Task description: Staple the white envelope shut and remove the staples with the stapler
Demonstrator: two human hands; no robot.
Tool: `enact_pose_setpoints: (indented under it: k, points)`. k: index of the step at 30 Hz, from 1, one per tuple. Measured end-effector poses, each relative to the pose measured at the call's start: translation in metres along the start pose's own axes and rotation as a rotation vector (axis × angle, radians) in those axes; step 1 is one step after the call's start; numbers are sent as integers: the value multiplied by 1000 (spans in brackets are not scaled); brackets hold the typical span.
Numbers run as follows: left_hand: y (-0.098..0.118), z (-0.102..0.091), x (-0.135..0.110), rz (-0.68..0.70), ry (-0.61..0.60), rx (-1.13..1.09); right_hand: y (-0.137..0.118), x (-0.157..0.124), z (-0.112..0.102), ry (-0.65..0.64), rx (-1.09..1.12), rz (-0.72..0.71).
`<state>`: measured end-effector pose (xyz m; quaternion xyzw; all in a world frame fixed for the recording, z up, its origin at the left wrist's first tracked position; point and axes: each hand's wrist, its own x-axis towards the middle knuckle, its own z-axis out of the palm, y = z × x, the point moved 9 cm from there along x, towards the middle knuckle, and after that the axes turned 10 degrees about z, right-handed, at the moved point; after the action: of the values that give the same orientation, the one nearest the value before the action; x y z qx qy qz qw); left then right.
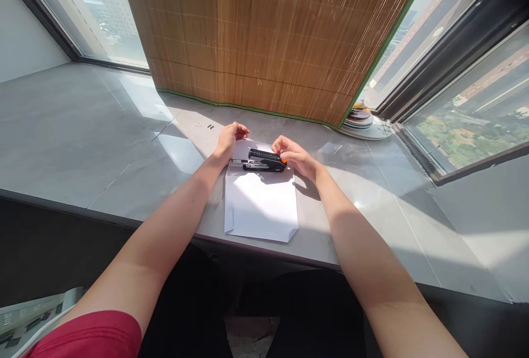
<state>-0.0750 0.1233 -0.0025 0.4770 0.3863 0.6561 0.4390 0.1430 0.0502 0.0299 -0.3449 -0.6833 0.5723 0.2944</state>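
A black stapler [263,161] with an orange end lies on its side across the far edge of a white sheet of paper [260,204] on the grey stone sill. My right hand [295,155] curls its fingers on the stapler's orange right end. My left hand [230,139] rests at the paper's far left corner with fingers bent inward, just left of the stapler's metal tip. The paper's near corners are folded in.
A bamboo blind [264,38] hangs down to the grey stone sill [82,143] behind the paper. A stack of plates [363,120] stands at the right by the window frame. Small staples [210,126] lie left of my left hand. The sill's front edge runs just below the paper.
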Motion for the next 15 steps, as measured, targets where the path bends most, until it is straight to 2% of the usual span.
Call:
enact_pose_setpoints:
  k: [3,5,9,12,15]
  points:
    - [1,0,0,1,0,10,0,1,8,23,-326,7]
    - [1,1,0,-1,-2,22,-1,2,15,16,-425,-6]
    - [8,-4,-1,25,37,54,-1,2,25,8,-384,-38]
    - [25,-5,-5,123,69,25,-3,1,24,42,-365,-63]
    - [40,3,-10,168,8,-60,-11,-2,16,156,-374,-127]
